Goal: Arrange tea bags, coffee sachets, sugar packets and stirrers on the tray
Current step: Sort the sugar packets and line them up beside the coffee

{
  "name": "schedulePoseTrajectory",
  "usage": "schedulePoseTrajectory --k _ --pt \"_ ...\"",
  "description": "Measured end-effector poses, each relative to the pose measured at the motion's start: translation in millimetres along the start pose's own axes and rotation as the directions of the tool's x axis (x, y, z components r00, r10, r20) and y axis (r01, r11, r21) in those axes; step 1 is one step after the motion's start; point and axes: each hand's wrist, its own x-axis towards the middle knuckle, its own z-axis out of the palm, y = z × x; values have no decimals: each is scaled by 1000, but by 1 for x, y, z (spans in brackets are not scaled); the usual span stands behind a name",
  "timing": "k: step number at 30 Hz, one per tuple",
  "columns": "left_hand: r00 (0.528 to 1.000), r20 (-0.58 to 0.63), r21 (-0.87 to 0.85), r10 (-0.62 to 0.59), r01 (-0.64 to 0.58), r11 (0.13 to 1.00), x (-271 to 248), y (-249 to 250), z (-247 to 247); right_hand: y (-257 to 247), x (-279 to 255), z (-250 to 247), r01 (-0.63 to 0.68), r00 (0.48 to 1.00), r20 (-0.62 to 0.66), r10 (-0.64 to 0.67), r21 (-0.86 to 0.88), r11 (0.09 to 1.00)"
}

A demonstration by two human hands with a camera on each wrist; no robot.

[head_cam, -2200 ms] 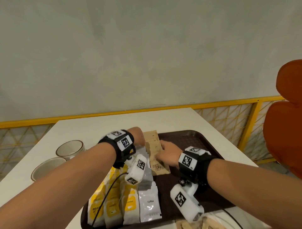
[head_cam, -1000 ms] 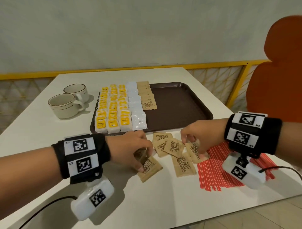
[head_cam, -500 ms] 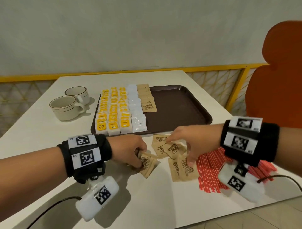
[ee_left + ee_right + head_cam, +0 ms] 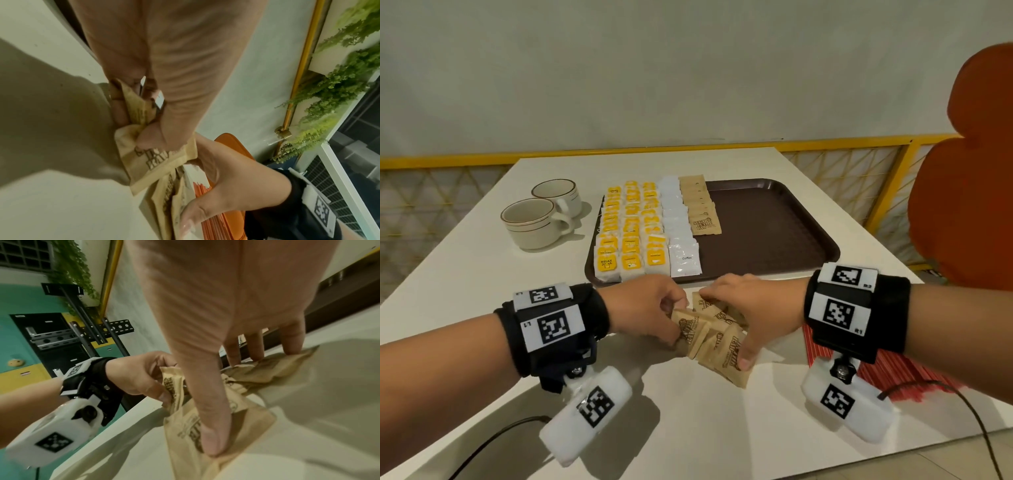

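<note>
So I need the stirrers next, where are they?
Head view: the red stirrers lie on the table at the near right, under the right hand's wrist, beside the loose sugar packets.

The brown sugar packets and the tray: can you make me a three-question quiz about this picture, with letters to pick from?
1. Where is the loose pile of brown sugar packets?
A. on the white table in front of the tray
B. inside a cup
C. on the orange chair

2. How many cups stand left of the tray?
A. one
B. two
C. four

3. What is the left hand doing?
A. lying flat and empty
B. pinching sugar packets
C. lifting a cup

Answers:
1 A: the head view shows the pile on the table, nearer than the tray.
2 B: two cups sit side by side.
3 B: the left wrist view shows its thumb and fingers closed on packets, while the right hand gathers the rest.
</note>
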Motion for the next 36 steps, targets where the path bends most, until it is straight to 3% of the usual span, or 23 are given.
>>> schedulePoseTrajectory --k 7,11,15,20,22,25,27,30,32,36 --pt "996 -14 -313 -88 79 946 1 -5 -1 -13 15 -7 -76 997 14 75 104 992" --pt "996 -33 -387 -88 69 919 0 -7 -2 -23 24 -9 7 1000 -13 -3 305 952" --pt "989 -102 -477 -110 49 878 -3 -14 -4 -28 29 -16 47 999 -42 -34 363 931" --pt "979 -170 -656 -115 -25 754 -8 -19 -13 -22 34 -16 13 998 -58 29 619 785" --pt "981 -173 -715 -92 -61 697 -9 -18 -15 -18 34 -14 3 997 -52 61 779 627" --pt "978 -192 -793 -86 -103 601 -7 -16 -13 -12 28 -12 4 997 -26 77 962 274" --pt "956 -268 -822 -116 -164 545 -4 -11 -11 -8 23 -9 33 996 -36 85 999 35" --pt "911 -372 -878 -177 -283 385 1 -7 -3 -9 18 1 127 989 -88 122 922 -365" --pt "892 -398 -897 -214 -329 294 6 0 4 -15 19 10 195 976 -109 191 830 -522" --pt "888 -380 -923 -259 -347 164 11 14 20 -33 18 22 236 972 -169 166 668 -706"
